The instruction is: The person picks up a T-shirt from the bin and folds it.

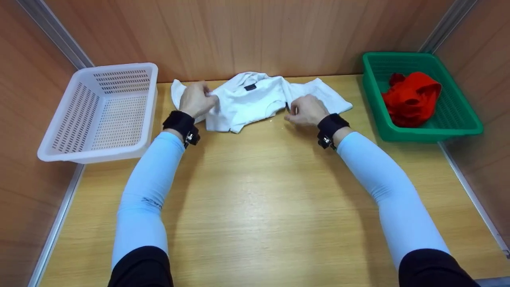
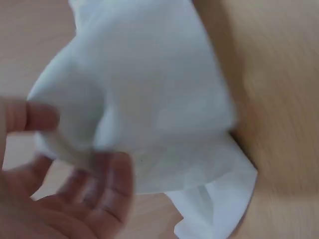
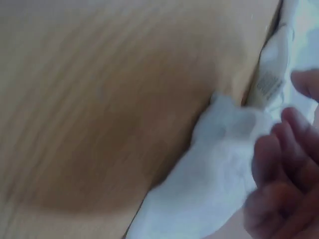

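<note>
A white long-sleeved shirt (image 1: 255,101) lies crumpled against the back panel, with a dark neck label (image 1: 250,87) showing. At its left side my left hand (image 1: 198,99) pinches the cloth. The left wrist view is blurred, but the thumb (image 2: 42,117) lies in front of a raised fold and part of the hand passes behind it. Beside the right sleeve (image 1: 324,93) is my right hand (image 1: 308,111), its fingers loosely bent and holding nothing. In the right wrist view a gap separates thumb and fingers, and a pale printed tag (image 3: 269,85) shows on the shirt.
A white perforated basket (image 1: 149,103) stands at the left. To the right, a green basket (image 1: 434,135) holds bunched red cloth (image 1: 414,99). Wooden panels (image 1: 259,36) enclose the back and sides of the wooden table (image 1: 255,199).
</note>
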Demonstrator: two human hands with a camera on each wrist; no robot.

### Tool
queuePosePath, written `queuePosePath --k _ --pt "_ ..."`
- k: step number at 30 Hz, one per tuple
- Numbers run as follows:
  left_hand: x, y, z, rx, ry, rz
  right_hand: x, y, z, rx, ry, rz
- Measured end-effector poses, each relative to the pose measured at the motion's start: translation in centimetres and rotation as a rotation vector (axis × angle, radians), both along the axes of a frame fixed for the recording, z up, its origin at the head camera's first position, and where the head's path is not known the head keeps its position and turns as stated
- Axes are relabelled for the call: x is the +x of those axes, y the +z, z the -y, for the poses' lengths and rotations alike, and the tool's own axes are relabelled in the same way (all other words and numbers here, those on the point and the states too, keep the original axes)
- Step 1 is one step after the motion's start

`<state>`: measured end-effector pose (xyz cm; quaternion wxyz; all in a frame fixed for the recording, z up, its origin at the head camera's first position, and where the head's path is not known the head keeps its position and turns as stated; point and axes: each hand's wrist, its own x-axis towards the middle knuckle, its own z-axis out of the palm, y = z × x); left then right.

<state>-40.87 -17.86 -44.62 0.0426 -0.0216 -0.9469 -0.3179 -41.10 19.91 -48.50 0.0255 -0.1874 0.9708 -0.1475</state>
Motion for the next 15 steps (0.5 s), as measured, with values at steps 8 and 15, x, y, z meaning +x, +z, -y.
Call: queuePosePath --k 8,15 --pt "0.7 -0.5 -2.4 -0.023 -0.244 0.106 2.0 -1.3 4.6 -0.089 0.123 0.149" --pt "1.1 0.6 -6.0 0.238 -0.462 0.226 1.9 -2.9 7.8 -0.391 0.168 -0.1"
